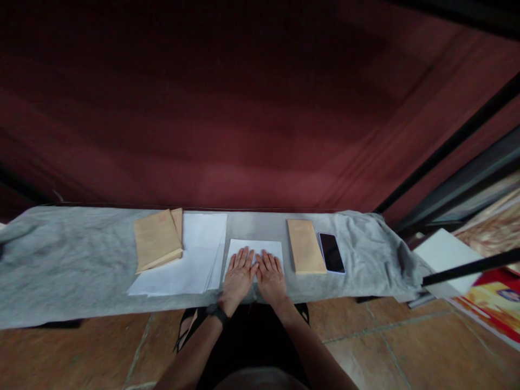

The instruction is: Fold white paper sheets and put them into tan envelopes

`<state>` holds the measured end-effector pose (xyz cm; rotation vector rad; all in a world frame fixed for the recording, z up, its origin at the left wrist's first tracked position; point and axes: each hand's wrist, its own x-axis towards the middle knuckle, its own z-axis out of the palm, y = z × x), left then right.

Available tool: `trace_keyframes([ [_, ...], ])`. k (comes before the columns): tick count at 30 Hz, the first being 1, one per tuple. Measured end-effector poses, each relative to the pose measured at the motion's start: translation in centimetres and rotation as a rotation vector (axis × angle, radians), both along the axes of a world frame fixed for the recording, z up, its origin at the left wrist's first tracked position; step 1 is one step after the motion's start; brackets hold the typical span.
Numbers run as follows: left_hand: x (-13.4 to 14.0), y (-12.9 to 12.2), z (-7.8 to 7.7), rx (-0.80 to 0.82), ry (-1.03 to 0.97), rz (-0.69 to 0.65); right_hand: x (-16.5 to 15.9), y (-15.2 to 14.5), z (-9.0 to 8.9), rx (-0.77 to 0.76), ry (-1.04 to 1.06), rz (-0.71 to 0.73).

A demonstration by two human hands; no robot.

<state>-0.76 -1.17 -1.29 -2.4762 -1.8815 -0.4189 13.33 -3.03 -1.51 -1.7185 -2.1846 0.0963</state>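
Observation:
A white sheet of paper [255, 245] lies on the grey cloth in front of me, its near part hidden under my hands. My left hand [240, 273] rests flat on its left half, fingers stretched out and pointing away from me. Beside it, my right hand [270, 275] lies flat on the right half in the same way. The thumbs meet or nearly meet in the middle. To the right of the sheet is a stack of brown envelopes [306, 247]. On the left, more white sheets [201, 252] are spread out, partly covered by several brown envelopes [158, 238].
A grey cloth [73, 254] covers the long narrow surface, bunched at the right end. A phone [332, 253] lies beside the envelope stack. A dark red panel [244, 135] rises behind. At the right stand a white box [447, 254] and a dark bar [471, 268].

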Motion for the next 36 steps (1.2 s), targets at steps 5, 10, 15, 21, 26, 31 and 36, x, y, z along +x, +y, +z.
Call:
trace_keyframes([
  [5, -1.0, 0.0, 0.1, 0.003, 0.04, 0.078, 0.3, 0.4, -0.5, 0.055, 0.001, -0.132],
  [10, -0.6, 0.1, 0.2, -0.006, 0.05, 0.1, -0.6, 1.3, -0.1, 0.046, 0.021, -0.229],
  [15, -0.7, -0.1, 0.4, -0.047, 0.131, 0.087, -2.7, 2.3, 0.8, -0.035, 0.037, -0.032],
  [21, -0.7, -0.3, 0.9, -0.039, 0.135, 0.073, -2.8, 2.8, 0.7, -0.061, 0.032, -0.003],
  [26, -0.6, -0.1, 0.8, 0.001, 0.076, 0.096, -1.2, 3.1, 0.3, -0.014, -0.001, -0.074],
  [31, -0.7, 0.0, 0.3, 0.038, 0.036, 0.096, 0.6, 3.0, -0.1, 0.029, -0.015, -0.155],
  [36, -0.8, -0.1, 0.1, 0.029, 0.044, 0.095, 1.8, 2.5, -0.4, 0.059, -0.038, -0.216],
])
